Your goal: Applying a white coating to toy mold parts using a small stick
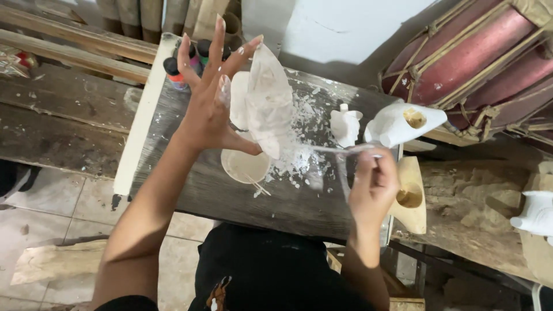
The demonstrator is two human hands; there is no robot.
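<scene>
My left hand (pixel 208 112) is raised over the grey wooden board (pixel 230 196), fingers spread wide. Between thumb and fingertips it holds a pale, white-coated carved piece (pixel 268 103) upright. My right hand (pixel 373 187) is closed on a thin stick or brush (pixel 331 148), blurred, whose tip reaches left to the lower edge of the held piece. Just below the piece a small white cup of pale liquid (pixel 245 166) stands on the board. White splatter (pixel 299 158) covers the board around it.
A small white figure (pixel 345 126) and a larger hollow white figure (pixel 403 124) stand at the board's far right. A bare wooden carving with a hole (pixel 410 196) lies beside my right hand. Small paint bottles (pixel 184 63) stand at the back left; a red drum (pixel 466 57) lies at the top right.
</scene>
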